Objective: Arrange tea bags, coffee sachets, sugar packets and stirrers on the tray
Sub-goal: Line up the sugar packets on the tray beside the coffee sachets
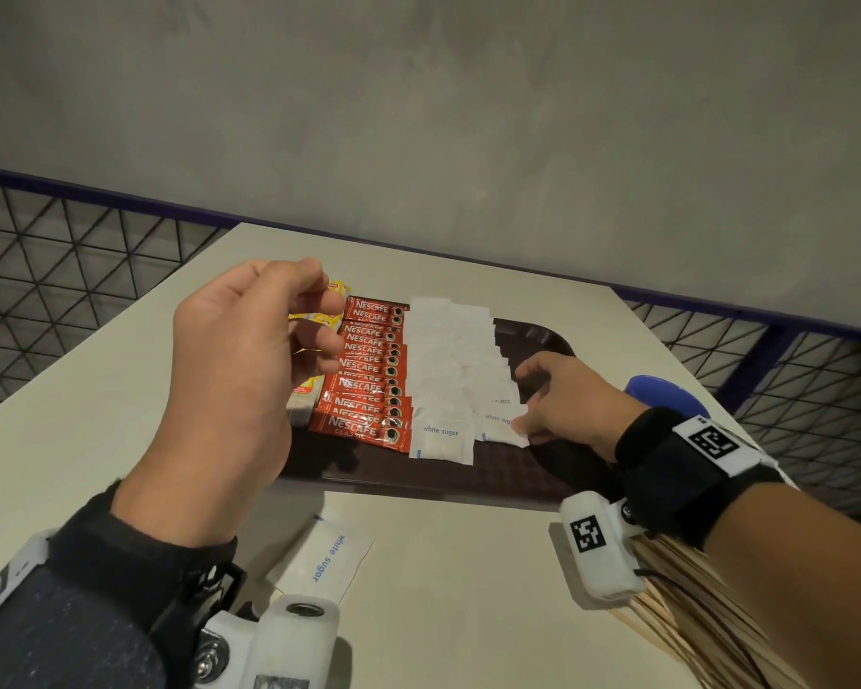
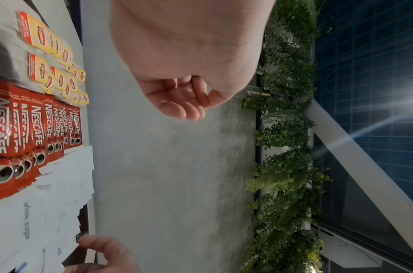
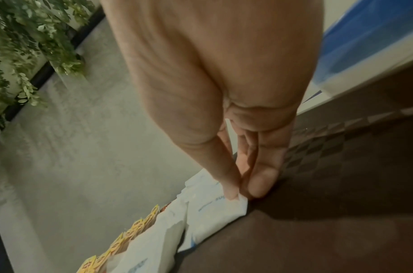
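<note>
Leftmost, left hand (image 1: 239, 370) raised above the tea bags (image 2: 45, 55), fingers (image 2: 177, 103) loosely curled, holding nothing. Next, tea bags in a column on the tray (image 1: 468, 472), then coffee sachets (image 1: 369, 370) shingled toward the wall, long axes lying across the tray, cup ends to the right. Then sugar packets (image 1: 443, 370) in overlapping rows. Rightmost, right hand (image 1: 567, 405) pinching the corner of the nearest sugar packet (image 1: 500, 430) between thumb and fingers (image 3: 261, 177), packet flat on the tray. Risk, likely: tugging that corner could drag neighbouring packets askew, since they overlap. One stray packet (image 1: 326, 554) on the worktop (image 1: 468, 589), stirrers (image 1: 692, 604) lower right, off the tray.
</note>
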